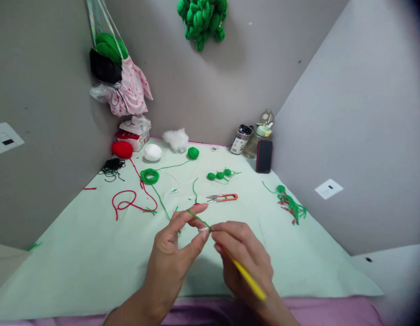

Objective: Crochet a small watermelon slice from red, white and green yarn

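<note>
Between the thumb and fingers of my left hand point(171, 249) is a small white crochet piece point(203, 229), mostly covered by the fingertips. A strand of green yarn point(199, 218) runs over the raised left index finger to the work. My right hand point(245, 251) grips a crochet hook point(248, 279) by its yellow handle, its tip hidden at the white piece. The fingertips of both hands nearly meet above the table. Just beyond them lie orange-handled thread snips point(226, 198). Green yarn trails from a wound coil point(149, 176) toward my left hand.
The pale green tabletop point(111, 267) holds a red yarn ball point(122, 149), a white ball point(152, 152), fluffy stuffing point(176, 139) and a green ball point(193, 153). Small green crocheted balls point(219, 175) lie mid-table. A phone point(264, 156) leans back right, near yarn scraps point(291, 206).
</note>
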A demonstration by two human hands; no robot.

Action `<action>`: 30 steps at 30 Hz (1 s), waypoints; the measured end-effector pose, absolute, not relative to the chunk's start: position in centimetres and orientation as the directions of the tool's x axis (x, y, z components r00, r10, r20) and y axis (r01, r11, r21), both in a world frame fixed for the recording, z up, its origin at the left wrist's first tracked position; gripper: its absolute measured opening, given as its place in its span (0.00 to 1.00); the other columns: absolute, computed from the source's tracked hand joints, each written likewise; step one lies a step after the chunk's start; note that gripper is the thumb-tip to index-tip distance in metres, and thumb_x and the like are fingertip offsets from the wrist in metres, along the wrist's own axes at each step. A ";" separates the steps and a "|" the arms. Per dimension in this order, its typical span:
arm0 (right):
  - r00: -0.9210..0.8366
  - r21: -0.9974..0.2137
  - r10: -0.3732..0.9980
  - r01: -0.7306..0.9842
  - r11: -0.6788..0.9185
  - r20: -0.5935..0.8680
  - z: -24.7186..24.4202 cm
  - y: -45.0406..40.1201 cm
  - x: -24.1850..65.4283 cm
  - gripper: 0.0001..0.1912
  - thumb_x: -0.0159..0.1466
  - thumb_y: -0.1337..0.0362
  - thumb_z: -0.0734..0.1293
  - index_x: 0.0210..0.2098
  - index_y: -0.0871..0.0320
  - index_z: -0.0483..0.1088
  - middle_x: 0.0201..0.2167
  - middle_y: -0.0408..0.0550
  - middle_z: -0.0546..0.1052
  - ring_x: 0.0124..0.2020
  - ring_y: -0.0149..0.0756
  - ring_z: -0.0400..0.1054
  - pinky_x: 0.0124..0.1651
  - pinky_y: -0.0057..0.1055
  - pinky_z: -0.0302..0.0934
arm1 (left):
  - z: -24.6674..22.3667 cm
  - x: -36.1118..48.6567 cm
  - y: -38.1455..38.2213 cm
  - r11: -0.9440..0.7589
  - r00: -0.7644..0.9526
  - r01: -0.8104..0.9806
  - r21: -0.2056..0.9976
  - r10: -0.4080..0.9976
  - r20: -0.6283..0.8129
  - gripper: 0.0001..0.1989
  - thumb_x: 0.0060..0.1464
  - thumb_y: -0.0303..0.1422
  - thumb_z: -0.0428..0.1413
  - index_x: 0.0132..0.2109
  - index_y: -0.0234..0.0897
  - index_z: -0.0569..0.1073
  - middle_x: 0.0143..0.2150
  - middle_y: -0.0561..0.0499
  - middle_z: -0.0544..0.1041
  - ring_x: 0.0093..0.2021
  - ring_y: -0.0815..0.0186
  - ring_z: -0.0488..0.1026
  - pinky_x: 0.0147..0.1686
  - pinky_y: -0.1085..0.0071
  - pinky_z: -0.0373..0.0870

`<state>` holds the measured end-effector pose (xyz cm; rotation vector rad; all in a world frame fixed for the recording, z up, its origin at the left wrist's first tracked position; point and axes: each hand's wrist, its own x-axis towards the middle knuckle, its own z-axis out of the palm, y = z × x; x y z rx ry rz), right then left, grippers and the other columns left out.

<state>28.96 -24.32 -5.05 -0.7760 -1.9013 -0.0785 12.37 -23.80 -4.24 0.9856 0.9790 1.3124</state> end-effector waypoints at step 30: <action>0.037 -0.803 0.802 0.037 0.595 0.596 -4.5 -23.1 28.4 0.08 0.73 0.62 0.70 0.42 0.51 0.84 0.37 0.49 0.85 0.40 0.41 0.79 0.42 0.37 0.75 | -3.8 12.1 -23.1 0.192 0.205 -0.403 0.895 0.972 -0.117 0.18 0.52 0.37 0.73 0.51 0.50 0.88 0.40 0.52 0.80 0.48 0.59 0.72 0.53 0.64 0.64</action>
